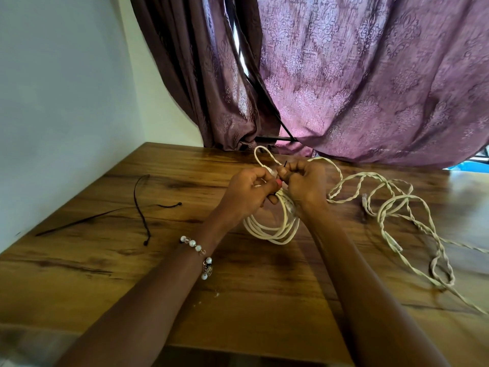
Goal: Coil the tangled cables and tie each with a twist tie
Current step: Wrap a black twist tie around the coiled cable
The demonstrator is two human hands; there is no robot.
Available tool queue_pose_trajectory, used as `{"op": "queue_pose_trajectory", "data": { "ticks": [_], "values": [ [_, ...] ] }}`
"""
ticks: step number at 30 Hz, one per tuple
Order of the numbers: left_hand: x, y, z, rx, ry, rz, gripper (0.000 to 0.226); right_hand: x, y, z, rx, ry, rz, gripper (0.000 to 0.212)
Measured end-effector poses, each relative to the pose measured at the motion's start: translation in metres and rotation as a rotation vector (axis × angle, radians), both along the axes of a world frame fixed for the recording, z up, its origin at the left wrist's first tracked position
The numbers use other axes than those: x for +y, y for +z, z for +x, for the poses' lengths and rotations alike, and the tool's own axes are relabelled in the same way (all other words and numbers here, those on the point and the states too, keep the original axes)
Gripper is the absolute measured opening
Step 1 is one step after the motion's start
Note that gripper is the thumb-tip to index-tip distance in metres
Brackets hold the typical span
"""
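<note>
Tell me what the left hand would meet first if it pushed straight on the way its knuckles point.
Almost at once the right hand: the left hand faces it across the coiled cable, fingertips nearly touching; depth is unclear.

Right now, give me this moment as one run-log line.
left hand: holds coiled cable | right hand: pinches twist tie at coil top | loose cable: uncoiled | spare ties: on table
</note>
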State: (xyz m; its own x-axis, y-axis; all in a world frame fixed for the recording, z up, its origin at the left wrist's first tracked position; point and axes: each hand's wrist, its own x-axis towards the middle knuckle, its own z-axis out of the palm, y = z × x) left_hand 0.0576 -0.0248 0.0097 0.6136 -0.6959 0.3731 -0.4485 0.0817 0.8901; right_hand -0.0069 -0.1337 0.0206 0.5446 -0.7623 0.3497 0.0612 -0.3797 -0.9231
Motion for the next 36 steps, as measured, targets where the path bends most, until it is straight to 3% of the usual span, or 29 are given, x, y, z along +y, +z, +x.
{"op": "queue_pose_trajectory", "data": {
  "ticks": [5, 8, 15, 17, 23, 25, 28, 32, 36],
  "values": [
    [-0.004, -0.006, 0.003, -0.104, 0.024, -0.026, 0.014, 0.003, 0.006, 0.001, -0.046, -0.012, 0.321, 0.028],
    [-0.005, -0.008, 0.004, -0.177, 0.031, 0.004, 0.018, 0.005, 0.007, -0.001, -0.091, -0.026, 0.394, 0.032],
    [-0.008, -0.008, 0.003, -0.179, 0.047, -0.023, 0.011, 0.009, 0.008, -0.007, -0.023, -0.096, -0.004, 0.026],
    [-0.01, -0.01, 0.005, -0.113, 0.055, -0.051, 0.004, 0.014, 0.01, -0.008, -0.023, -0.102, -0.067, 0.029],
    [-0.006, -0.007, 0.008, 0.152, 0.023, -0.145, 0.01, 0.02, 0.012, -0.006, -0.038, -0.074, -0.155, 0.024],
    [-0.007, -0.007, 0.01, 0.165, 0.044, -0.168, 0.009, 0.019, 0.012, -0.005, -0.07, -0.061, -0.114, 0.022],
    [-0.01, -0.008, 0.008, -0.012, 0.083, -0.157, 0.002, 0.009, 0.013, -0.004, -0.137, -0.031, 0.05, 0.027],
    [-0.012, -0.005, -0.005, -0.173, 0.147, -0.118, 0.011, 0.004, 0.012, -0.005, -0.174, -0.01, 0.245, 0.034],
    [-0.006, -0.008, -0.016, -0.206, 0.097, -0.109, 0.012, -0.02, 0.019, -0.014, -0.259, -0.077, 0.372, 0.04]
  ]
}}
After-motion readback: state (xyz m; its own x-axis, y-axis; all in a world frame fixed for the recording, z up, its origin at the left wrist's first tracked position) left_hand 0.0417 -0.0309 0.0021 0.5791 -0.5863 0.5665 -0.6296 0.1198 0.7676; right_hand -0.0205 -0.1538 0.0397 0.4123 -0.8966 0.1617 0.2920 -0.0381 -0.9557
